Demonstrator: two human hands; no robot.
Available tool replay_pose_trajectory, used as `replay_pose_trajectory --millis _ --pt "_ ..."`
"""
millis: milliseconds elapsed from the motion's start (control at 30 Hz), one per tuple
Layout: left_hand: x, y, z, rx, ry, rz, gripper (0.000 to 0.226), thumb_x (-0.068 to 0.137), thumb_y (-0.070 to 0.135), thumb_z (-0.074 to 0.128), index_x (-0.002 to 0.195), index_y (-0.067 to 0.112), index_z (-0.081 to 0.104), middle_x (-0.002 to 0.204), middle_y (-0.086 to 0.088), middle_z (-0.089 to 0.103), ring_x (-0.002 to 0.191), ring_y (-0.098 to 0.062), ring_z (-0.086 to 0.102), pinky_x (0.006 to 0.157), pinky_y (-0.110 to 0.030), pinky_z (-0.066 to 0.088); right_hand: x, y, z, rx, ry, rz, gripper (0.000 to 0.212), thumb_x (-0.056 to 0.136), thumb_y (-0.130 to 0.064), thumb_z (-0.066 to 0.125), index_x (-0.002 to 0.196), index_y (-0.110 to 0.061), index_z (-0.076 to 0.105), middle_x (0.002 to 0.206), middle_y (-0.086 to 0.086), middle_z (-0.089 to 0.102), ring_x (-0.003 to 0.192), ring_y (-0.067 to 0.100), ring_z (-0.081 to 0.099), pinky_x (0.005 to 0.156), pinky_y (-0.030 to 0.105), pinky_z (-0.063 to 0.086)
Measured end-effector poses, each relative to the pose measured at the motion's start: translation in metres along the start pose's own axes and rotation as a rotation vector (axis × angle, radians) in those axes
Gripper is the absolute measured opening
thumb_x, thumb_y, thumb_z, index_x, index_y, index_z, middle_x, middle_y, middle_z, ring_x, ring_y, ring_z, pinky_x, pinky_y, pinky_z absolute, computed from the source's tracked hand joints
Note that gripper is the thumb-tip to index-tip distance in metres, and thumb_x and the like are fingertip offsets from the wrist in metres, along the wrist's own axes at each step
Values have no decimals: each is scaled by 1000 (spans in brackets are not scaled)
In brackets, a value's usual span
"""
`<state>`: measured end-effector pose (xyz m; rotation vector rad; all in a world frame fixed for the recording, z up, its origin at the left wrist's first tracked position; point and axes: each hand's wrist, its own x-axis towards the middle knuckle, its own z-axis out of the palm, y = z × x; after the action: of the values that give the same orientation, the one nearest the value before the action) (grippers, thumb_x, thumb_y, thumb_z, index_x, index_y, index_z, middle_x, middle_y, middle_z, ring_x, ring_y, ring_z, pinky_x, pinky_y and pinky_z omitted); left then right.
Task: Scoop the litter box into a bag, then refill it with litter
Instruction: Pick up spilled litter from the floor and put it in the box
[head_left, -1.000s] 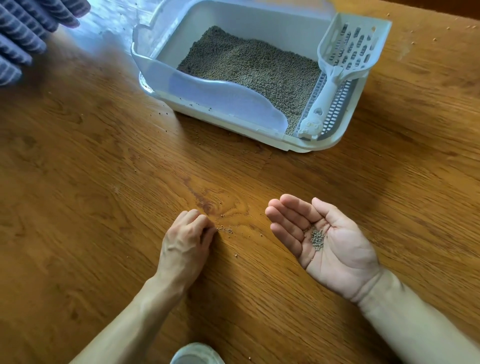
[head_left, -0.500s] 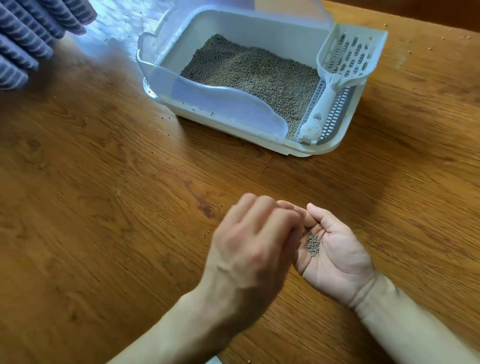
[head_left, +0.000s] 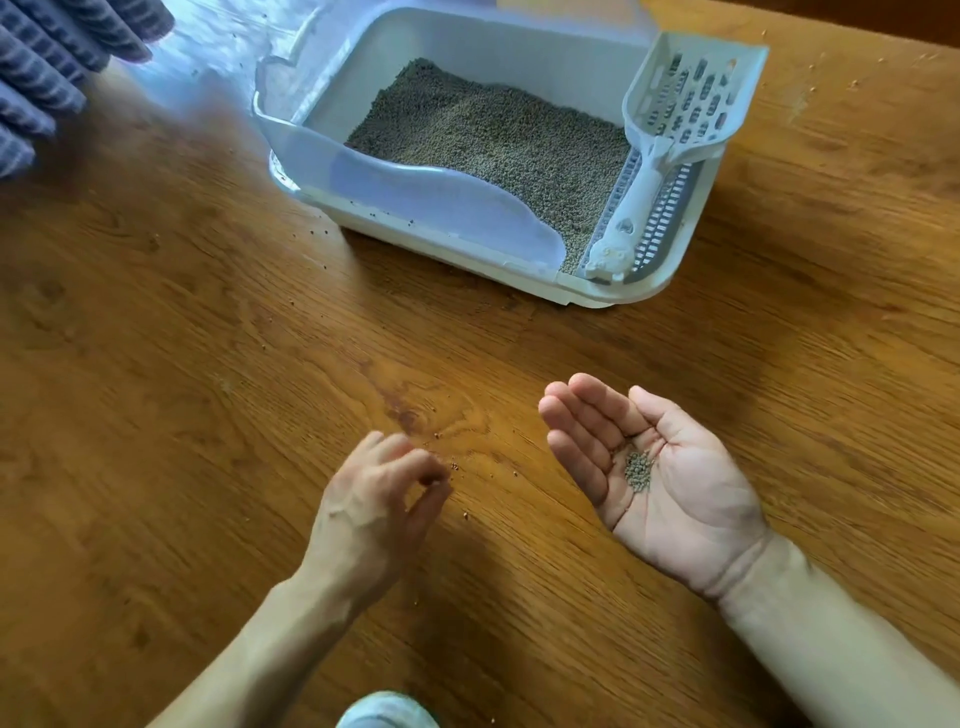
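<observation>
The right hand (head_left: 657, 478) is being held palm up above the wooden worktop (head_left: 156, 389), its fingers relaxed and slightly cupped, and a small heap of litter grains (head_left: 638, 471) is being carried in the hollow of the palm. To its left, well apart from it, the left hand (head_left: 376, 512) is being held low over the worktop with its back turned up, the thumb and fingertips being drawn together in a pinch; the hand is blurred, and whether a grain is being held between them cannot be told. Scattered grains (head_left: 455, 466) are lying on the wood just beyond the left fingertips and between the two hands.

Farther from the person than both hands, the litter box (head_left: 467, 218) is standing on the worktop, and grey-brown litter (head_left: 493, 140) is being held in it. A slotted white scoop (head_left: 670, 135) is being rested at the end of the box that lies beyond the right hand, its handle pointing toward the person over a grated strip and its bowl raised over the far rim. Far beyond the left hand and to its left, a blue striped cloth (head_left: 47, 57) is being shown at the corner of the view. A pale rounded object (head_left: 387, 712) is being cut off by the near edge, just nearer than the left forearm.
</observation>
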<state>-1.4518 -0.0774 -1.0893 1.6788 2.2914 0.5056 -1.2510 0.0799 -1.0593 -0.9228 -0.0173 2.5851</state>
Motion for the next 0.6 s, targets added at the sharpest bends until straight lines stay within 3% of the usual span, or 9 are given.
replay_pose_trajectory --millis 100,267,333,467,600 --pt "-16 -5 14 27 -108 11 15 80 31 82 90 22 75 86 11 62 82 -10 49 63 -33 54 2 -1 1 -2 -16 7 50 95 -32 36 100 2 74 110 20 70 103 30 69 79 39 60" --pt "-16 -1 23 37 -126 21 12 79 33 79 88 25 76 85 13 62 80 -9 49 62 -26 53 2 2 -2 -8 14 -2 50 95 -31 36 98 1 74 108 20 71 101 29 70 79 38 60" --pt "-14 0 22 79 -108 85 6 86 29 73 85 23 74 84 11 62 78 -11 48 60 -27 51 2 2 -1 -14 26 -1 50 95 -31 37 96 1 75 108 20 71 101 29 70 79 38 60" --pt "-9 6 24 240 -127 219 22 97 24 48 85 20 65 82 5 59 72 -16 48 56 -30 45 4 3 1 -31 37 5 53 98 -32 33 95 1 75 107 20 71 100 29 70 82 37 59" --pt "-6 21 18 232 -155 201 18 95 24 43 89 19 60 82 3 57 71 -15 46 56 -31 47 3 5 2 -46 36 -5 56 100 -33 31 97 2 74 108 21 71 100 30 70 83 37 58"
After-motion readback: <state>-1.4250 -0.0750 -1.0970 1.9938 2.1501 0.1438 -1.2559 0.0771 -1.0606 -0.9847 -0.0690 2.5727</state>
